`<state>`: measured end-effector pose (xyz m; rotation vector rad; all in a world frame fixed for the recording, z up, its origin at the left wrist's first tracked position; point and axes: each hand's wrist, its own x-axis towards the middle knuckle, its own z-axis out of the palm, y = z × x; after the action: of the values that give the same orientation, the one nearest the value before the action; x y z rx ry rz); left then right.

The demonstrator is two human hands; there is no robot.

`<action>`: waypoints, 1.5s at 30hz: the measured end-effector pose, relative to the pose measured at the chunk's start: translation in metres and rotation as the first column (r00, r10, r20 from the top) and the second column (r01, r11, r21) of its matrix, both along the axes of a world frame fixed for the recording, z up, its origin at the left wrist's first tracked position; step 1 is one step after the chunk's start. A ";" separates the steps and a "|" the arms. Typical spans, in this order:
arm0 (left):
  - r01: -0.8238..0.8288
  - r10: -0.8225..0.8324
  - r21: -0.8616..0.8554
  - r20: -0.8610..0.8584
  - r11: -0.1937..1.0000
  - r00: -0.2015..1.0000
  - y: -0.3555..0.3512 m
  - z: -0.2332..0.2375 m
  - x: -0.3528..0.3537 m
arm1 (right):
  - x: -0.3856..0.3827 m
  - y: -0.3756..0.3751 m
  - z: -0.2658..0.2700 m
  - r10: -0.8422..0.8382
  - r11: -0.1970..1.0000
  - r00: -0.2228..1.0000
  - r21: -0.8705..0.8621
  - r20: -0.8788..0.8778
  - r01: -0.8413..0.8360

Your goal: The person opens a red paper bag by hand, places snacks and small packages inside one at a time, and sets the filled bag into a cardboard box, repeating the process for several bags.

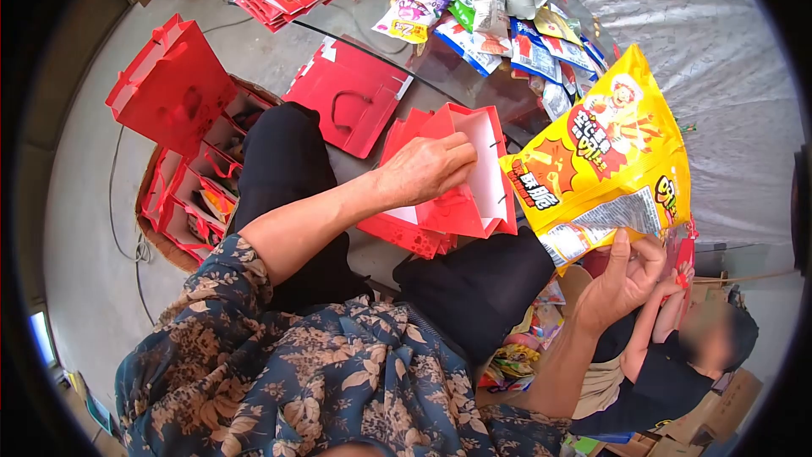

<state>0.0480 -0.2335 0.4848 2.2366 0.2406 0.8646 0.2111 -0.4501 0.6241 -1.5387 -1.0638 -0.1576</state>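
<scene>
Left hand [427, 167] pinches bag [478, 199] mouth open on lap | right hand [626, 279] grips packet [605, 161] bottom edge | we judge wide packet may snag rim, tearing bag.

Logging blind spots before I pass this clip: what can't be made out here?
Head view only.
Bottom of the open red bag: hidden by its own walls and the left hand.
Fine print on the yellow snack packet: too small; its lower edge is covered by the right hand.
Snack pile: cut off by the top edge.
Floor bags: contents mostly hidden by their walls.
</scene>
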 end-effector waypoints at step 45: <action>0.087 -0.087 0.016 0.034 0.996 0.996 -0.004 0.004 -0.003 | -0.017 0.059 -0.009 0.087 0.954 0.859 -0.292 0.505 0.074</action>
<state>0.0452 -0.2372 0.4889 2.2258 0.1198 0.8605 0.1938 -0.3908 0.6155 -1.8215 -1.5736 -0.4382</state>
